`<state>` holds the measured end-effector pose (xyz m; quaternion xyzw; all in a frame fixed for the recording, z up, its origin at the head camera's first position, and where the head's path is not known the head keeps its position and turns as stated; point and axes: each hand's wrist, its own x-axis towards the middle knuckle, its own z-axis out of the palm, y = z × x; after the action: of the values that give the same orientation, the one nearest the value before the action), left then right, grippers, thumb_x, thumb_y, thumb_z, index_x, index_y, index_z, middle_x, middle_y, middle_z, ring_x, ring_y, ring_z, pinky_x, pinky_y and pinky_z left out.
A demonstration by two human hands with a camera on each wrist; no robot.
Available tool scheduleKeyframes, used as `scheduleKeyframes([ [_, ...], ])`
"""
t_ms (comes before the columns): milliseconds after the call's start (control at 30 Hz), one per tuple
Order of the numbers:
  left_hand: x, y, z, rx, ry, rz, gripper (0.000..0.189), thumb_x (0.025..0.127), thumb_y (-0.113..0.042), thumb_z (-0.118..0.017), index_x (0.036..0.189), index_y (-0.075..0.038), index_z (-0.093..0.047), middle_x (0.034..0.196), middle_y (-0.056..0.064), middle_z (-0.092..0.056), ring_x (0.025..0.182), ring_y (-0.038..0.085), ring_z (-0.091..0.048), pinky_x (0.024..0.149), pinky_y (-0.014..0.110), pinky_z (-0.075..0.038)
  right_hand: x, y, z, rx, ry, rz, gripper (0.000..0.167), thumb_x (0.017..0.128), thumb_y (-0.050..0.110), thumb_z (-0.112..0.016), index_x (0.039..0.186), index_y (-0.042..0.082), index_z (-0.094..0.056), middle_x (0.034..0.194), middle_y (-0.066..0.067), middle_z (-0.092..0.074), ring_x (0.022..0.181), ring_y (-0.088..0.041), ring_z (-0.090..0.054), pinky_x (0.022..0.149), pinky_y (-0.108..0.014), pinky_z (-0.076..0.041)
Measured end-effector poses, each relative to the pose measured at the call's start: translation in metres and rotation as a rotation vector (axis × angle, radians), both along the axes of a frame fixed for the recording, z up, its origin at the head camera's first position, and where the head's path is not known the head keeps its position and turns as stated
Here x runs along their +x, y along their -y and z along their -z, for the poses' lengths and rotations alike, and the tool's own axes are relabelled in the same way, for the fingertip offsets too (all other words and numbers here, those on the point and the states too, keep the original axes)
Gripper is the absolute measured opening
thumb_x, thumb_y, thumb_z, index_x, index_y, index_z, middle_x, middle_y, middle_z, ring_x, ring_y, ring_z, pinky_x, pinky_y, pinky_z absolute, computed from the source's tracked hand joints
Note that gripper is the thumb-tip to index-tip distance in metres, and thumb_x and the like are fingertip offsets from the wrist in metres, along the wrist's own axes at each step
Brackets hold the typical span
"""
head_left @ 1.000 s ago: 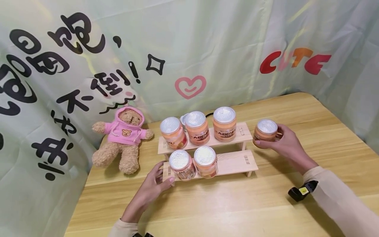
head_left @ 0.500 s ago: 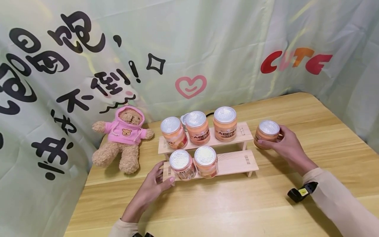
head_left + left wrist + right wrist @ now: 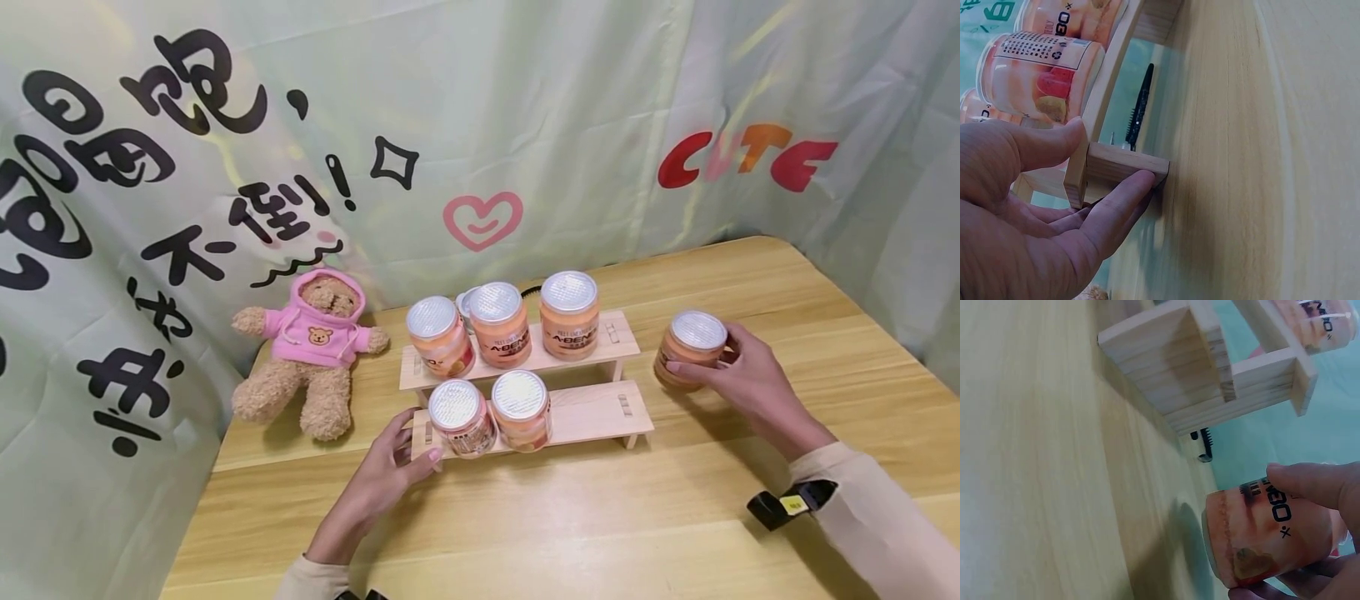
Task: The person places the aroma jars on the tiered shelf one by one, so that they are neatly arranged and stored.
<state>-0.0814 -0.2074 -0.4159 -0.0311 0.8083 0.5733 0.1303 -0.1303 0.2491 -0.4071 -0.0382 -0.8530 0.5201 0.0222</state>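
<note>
My right hand (image 3: 757,387) holds an orange-labelled jar (image 3: 690,354) with a clear ridged lid, off the right end of the wooden stand. In the right wrist view a gap shows between the jar's base (image 3: 1210,540) and its shadow, so it hangs a little above the table. At the other end, my left hand (image 3: 390,458) grips the lower wooden shelf (image 3: 588,412); the left wrist view has the thumb on its edge and fingers against its leg (image 3: 1125,161). Two jars (image 3: 521,408) stand on the left part of that shelf. Three similar jars (image 3: 498,325) line the upper shelf (image 3: 615,329).
A teddy bear (image 3: 315,354) in a pink hoodie sits left of the stand. Behind the stand, partly hidden, lies a black toothed object (image 3: 1204,445). A printed curtain (image 3: 585,125) closes off the back of the wooden table (image 3: 570,517).
My right hand has moved right and slightly toward me with the jar. The left hand, the stand and its jars have stayed in place.
</note>
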Motion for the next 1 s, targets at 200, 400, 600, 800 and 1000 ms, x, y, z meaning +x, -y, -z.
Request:
scheduleKeyframes([
  [200, -0.001, -0.001, 0.0, 0.01, -0.012, 0.01, 0.087, 0.091, -0.015, -0.076, 0.157, 0.002, -0.023, 0.144, 0.034, -0.047, 0.128, 0.047, -0.051, 0.104, 0.053, -0.048, 0.015, -0.001, -0.013, 0.032, -0.055, -0.017, 0.084, 0.086, 0.027, -0.084, 0.149, -0.004, -0.038, 0.137, -0.025, -0.051, 0.106, 0.0, -0.049, 0.076, -0.004, -0.044],
  [400, -0.001, -0.001, -0.001, 0.008, -0.019, 0.011, 0.085, 0.091, -0.014, -0.076, 0.157, 0.002, -0.025, 0.141, 0.032, -0.05, 0.126, 0.046, -0.053, 0.102, 0.052, -0.05, 0.031, 0.006, -0.027, 0.046, -0.106, -0.053, 0.076, 0.083, 0.02, -0.087, 0.143, -0.002, -0.046, 0.133, -0.024, -0.056, 0.1, 0.01, -0.049, 0.076, -0.005, -0.047],
  [600, 0.0, 0.0, -0.001, -0.007, -0.014, 0.006, 0.086, 0.091, -0.016, -0.076, 0.157, 0.002, -0.024, 0.144, 0.035, -0.046, 0.129, 0.049, -0.049, 0.105, 0.055, -0.046, 0.041, 0.02, -0.036, 0.049, -0.148, -0.104, 0.072, 0.079, 0.017, -0.089, 0.138, -0.001, -0.052, 0.128, -0.021, -0.06, 0.101, 0.007, -0.054, 0.081, -0.005, -0.045],
  [800, 0.0, -0.001, -0.001, -0.002, -0.009, 0.007, 0.086, 0.091, -0.014, -0.076, 0.157, 0.002, -0.023, 0.144, 0.035, -0.045, 0.129, 0.049, -0.049, 0.104, 0.055, -0.047, 0.046, 0.037, -0.04, 0.034, -0.164, -0.163, 0.068, 0.077, 0.017, -0.09, 0.134, 0.001, -0.056, 0.122, -0.014, -0.062, 0.1, 0.001, -0.059, 0.081, -0.009, -0.048],
  [1000, 0.0, -0.001, -0.002, -0.01, -0.002, 0.004, 0.087, 0.091, -0.016, -0.076, 0.157, 0.002, -0.023, 0.146, 0.036, -0.043, 0.13, 0.051, -0.047, 0.106, 0.057, -0.044, 0.044, 0.054, -0.041, 0.029, -0.164, -0.229, 0.068, 0.077, 0.02, -0.091, 0.133, 0.001, -0.056, 0.12, -0.012, -0.065, 0.101, -0.007, -0.062, 0.083, -0.012, -0.05],
])
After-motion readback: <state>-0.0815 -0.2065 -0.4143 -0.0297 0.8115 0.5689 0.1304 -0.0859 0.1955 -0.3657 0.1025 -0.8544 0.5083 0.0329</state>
